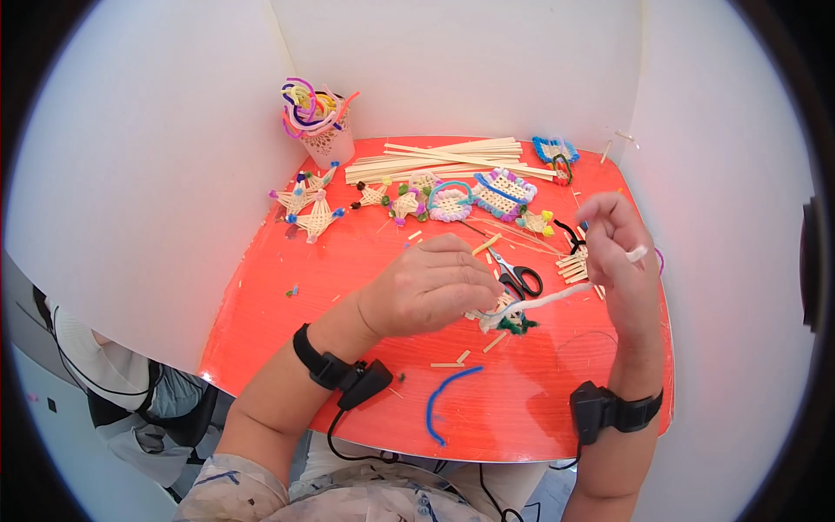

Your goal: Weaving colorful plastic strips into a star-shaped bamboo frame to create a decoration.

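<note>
Beyond white pipe cleaner point(557, 298), scissors point(514, 271), sticks point(435, 163)

Left hand point(437, 285) palm-down, right hand point(617, 248) upright, curled

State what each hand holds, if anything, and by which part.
The right hand grips a white fuzzy stem near one end, its tip poking past the hand. The left hand seems to pinch a green-trimmed craft piece, fingers hiding exactly where.
</note>
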Demonstrator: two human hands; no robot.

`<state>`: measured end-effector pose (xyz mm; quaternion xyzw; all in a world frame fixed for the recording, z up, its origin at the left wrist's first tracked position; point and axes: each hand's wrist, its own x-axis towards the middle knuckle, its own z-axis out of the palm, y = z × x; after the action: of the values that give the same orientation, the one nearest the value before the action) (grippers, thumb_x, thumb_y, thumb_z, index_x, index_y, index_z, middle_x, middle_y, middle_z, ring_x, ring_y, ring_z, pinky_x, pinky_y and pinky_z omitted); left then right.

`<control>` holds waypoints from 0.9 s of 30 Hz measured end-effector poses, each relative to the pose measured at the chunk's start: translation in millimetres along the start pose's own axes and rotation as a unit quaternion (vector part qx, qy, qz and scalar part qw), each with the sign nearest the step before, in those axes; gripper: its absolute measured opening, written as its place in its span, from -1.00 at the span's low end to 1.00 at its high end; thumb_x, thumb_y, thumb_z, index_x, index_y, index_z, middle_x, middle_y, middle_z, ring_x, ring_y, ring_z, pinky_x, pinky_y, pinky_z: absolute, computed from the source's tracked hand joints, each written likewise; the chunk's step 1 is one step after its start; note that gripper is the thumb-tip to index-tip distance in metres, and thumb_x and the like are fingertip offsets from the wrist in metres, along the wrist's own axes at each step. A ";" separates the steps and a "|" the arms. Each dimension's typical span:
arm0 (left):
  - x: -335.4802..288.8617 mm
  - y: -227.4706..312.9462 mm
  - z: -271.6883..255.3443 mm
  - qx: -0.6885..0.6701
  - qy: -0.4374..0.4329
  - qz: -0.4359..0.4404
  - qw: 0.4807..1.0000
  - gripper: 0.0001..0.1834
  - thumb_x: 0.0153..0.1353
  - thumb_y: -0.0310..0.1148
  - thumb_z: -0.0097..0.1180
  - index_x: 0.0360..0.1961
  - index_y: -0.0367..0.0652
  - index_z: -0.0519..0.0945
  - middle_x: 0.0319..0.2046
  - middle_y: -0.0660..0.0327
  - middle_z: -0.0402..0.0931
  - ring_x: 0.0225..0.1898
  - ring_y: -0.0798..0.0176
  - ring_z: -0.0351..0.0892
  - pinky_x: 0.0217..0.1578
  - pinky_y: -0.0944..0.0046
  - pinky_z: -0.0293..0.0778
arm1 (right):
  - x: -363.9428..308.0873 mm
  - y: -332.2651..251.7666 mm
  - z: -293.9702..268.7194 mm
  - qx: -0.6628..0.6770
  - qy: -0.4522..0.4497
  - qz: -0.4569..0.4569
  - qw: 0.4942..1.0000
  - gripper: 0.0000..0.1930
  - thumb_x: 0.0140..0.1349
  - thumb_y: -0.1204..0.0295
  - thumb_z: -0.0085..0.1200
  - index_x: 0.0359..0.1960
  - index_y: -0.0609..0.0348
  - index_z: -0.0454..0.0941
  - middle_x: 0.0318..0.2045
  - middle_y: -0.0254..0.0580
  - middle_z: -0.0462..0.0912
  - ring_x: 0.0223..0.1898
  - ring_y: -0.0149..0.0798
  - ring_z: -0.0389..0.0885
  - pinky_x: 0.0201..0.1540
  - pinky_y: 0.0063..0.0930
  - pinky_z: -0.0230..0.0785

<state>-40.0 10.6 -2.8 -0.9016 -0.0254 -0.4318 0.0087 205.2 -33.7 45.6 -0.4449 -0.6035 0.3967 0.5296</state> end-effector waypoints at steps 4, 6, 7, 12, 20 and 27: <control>-2.1 -0.7 0.9 0.000 0.009 -0.026 1.000 -0.90 0.14 -0.44 0.16 -0.32 -0.15 0.52 -0.31 0.21 0.65 -0.29 0.20 0.64 -0.24 0.20 0.51 | 1.5 -0.4 6.3 0.194 0.026 0.002 0.981 -0.87 0.21 0.47 -0.09 -0.26 0.23 0.47 -0.49 -0.50 0.36 -0.50 -0.59 0.14 -0.44 -0.65 0.10; -2.9 -2.8 1.2 0.015 0.015 0.001 1.000 -0.90 0.13 -0.43 0.20 -0.36 -0.12 0.52 -0.29 0.20 0.66 -0.28 0.20 0.66 -0.28 0.21 0.50 | 2.2 1.8 3.0 0.254 0.034 0.002 0.967 -0.88 0.23 0.46 -0.05 -0.25 0.22 0.45 -0.46 -0.48 0.39 -0.49 -0.58 0.16 -0.43 -0.63 0.11; -2.9 -3.4 1.1 0.030 0.021 0.028 0.999 -0.88 0.11 -0.41 0.25 -0.39 -0.09 0.52 -0.28 0.19 0.68 -0.28 0.20 0.68 -0.31 0.22 0.49 | 2.9 8.2 -6.6 0.149 -0.006 -0.027 0.988 -0.90 0.24 0.49 -0.01 -0.27 0.24 0.48 -0.45 -0.45 0.43 -0.48 -0.56 0.21 -0.43 -0.61 0.14; 3.2 2.6 -1.8 0.072 -0.009 0.056 0.996 -0.90 0.11 -0.44 0.22 -0.43 -0.11 0.52 -0.26 0.16 0.68 -0.24 0.18 0.69 -0.30 0.21 0.51 | 0.0 6.7 -5.0 -0.098 -0.070 -0.168 0.978 -0.96 0.19 0.55 0.13 -0.37 0.27 0.58 -0.47 -0.32 0.53 -0.46 -0.44 0.37 -0.41 -0.52 0.23; 5.1 3.8 -3.3 0.092 -0.011 0.082 0.992 -0.89 0.11 -0.45 0.22 -0.48 -0.11 0.51 -0.24 0.14 0.67 -0.22 0.17 0.69 -0.29 0.23 0.51 | -7.1 0.1 17.8 -0.255 -0.097 -0.218 0.937 -0.89 -0.05 0.59 0.31 -0.50 0.22 0.60 -0.58 -0.28 0.47 -0.42 -0.26 0.43 -0.37 -0.39 0.30; 6.3 5.0 -3.9 0.084 -0.002 0.079 0.993 -0.86 0.09 -0.47 0.21 -0.33 -0.19 0.52 -0.25 0.14 0.63 -0.23 0.18 0.65 -0.29 0.21 0.54 | -6.2 -1.1 22.1 -0.298 -0.117 -0.280 0.905 -0.86 -0.09 0.55 0.34 -0.54 0.16 0.57 -0.56 -0.31 0.42 -0.42 -0.24 0.41 -0.33 -0.34 0.29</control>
<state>-38.8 5.7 4.6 -0.8977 0.0099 -0.4243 0.1181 183.3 -40.1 42.1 -0.3454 -0.8508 0.0824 0.3873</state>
